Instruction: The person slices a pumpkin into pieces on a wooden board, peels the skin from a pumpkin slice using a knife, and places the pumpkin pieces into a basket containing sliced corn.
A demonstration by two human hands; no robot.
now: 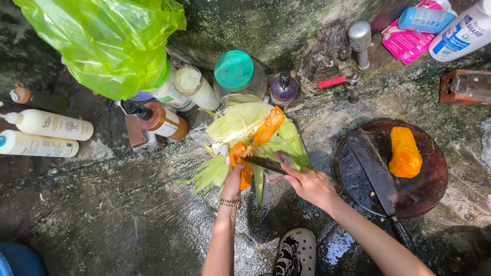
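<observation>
Left hand [233,180] is clamped round an orange squash piece [240,163], steadied over the corn husks [240,128], which catch the scraps. Right hand [311,185], just right of the husks, is closed on a knife [263,163], blade laid against the piece for scraping.

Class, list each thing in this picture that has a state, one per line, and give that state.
Left hand: gripping an orange papaya piece.
Right hand: holding a knife against that piece.
Peeled papaya half: lying on the round board.
Cleaver: lying flat on the board.
Green-lidded jar: closed.
Tap: no water running.
</observation>
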